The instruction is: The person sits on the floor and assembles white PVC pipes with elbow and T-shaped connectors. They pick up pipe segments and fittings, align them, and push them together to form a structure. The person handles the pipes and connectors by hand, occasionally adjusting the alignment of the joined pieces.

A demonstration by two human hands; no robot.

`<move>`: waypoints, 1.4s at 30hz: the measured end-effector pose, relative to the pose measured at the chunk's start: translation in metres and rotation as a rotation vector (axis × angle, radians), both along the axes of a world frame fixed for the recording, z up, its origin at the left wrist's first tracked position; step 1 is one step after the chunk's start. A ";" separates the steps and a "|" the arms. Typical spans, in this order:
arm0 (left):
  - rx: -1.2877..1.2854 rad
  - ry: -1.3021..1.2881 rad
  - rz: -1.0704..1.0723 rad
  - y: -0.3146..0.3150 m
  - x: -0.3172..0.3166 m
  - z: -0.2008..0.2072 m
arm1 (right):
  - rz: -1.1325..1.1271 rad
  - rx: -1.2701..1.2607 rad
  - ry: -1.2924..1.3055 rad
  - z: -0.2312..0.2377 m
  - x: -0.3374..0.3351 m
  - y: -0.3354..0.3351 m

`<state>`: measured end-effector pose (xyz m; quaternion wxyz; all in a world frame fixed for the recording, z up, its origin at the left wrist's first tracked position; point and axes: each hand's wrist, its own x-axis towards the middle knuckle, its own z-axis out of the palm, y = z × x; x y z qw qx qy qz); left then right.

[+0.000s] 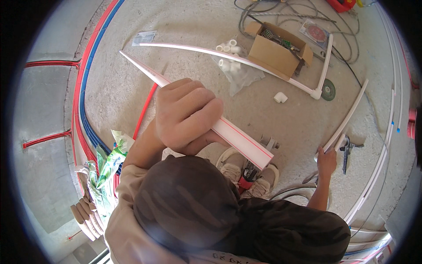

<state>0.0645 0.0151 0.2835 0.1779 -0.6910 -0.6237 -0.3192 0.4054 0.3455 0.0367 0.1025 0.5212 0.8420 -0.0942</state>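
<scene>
Nearest the camera, the left grip (189,113) is clenched around a red-striped pipe (241,140), a smooth white plastic tube slanting across the middle of the view; its square-cut end hangs above two pale laced shoes (263,182). Soft, dark camouflage trousers (187,198) cover the bent knees just below. At the right, the smaller-looking right grip (326,162) is grasping the lower end of a plain white pipe (349,112) on the gritty concrete floor (176,66), near a dark metal tool (347,154) with jutting arms. Farther off, a long slim pipe (198,50) meets a shorter length at a moulded corner joint (315,93), beside a flat, dark round disc (328,89). A loose elbow fitting (280,97), stubby and glossy, lies near a crinkled clear bag (242,82) of white tubular fittings and a stiff brown cardboard box (271,57) filled with mixed hardware.
</scene>
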 end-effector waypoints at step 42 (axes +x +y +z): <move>-0.749 -0.489 0.173 -0.010 -0.005 -0.171 | 0.169 -0.759 1.193 0.098 -0.005 -0.042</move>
